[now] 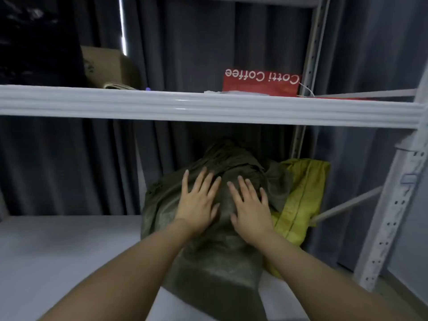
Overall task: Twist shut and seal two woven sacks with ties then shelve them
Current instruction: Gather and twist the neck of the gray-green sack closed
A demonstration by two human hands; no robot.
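Note:
A dark olive woven sack (215, 267) lies on the white lower shelf (58, 256), its gathered, twisted neck (228, 156) pointing to the back. My left hand (196, 201) and my right hand (251, 205) rest flat on top of it, side by side, fingers spread. A yellow woven sack (301, 200) lies just to its right against the shelf's right side, partly hidden behind the olive one. No tie shows on either sack from here.
A white shelf beam (208, 107) crosses just above the sacks. On the upper shelf stand a cardboard box (108, 68), a black bag (39, 42) and a red coffee bag (261, 83). A perforated grey upright (391, 216) stands at right; dark curtains hang behind.

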